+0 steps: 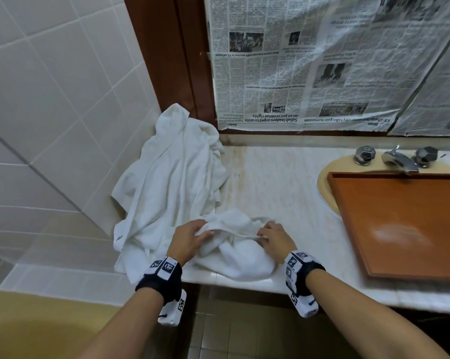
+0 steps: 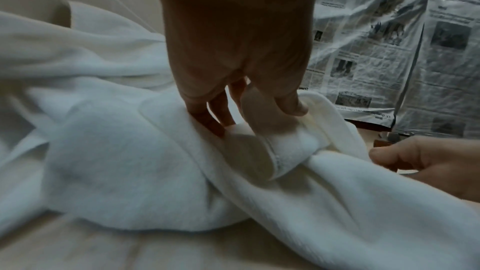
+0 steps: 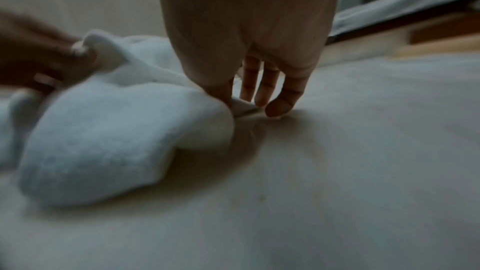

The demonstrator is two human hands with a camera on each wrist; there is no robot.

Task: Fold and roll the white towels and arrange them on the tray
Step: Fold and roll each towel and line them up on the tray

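White towel (image 1: 240,257) is bunched at the marble surface's (image 1: 283,182) front edge, its hem pinched by the left hand (image 1: 190,238) and right hand (image 1: 275,238); an orange tray (image 1: 410,224) lies beside.

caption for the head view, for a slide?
Both hands, left and right, pinch a crumpled white towel on the counter; orange tray empty.

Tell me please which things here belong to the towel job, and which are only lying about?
Belong to the job:
- small white towel, gripped by left hand and right hand
- heap of white towels
- orange tray, nothing on it yet

Only lying about:
- tap
- sink under the tray
- newspaper on the wall
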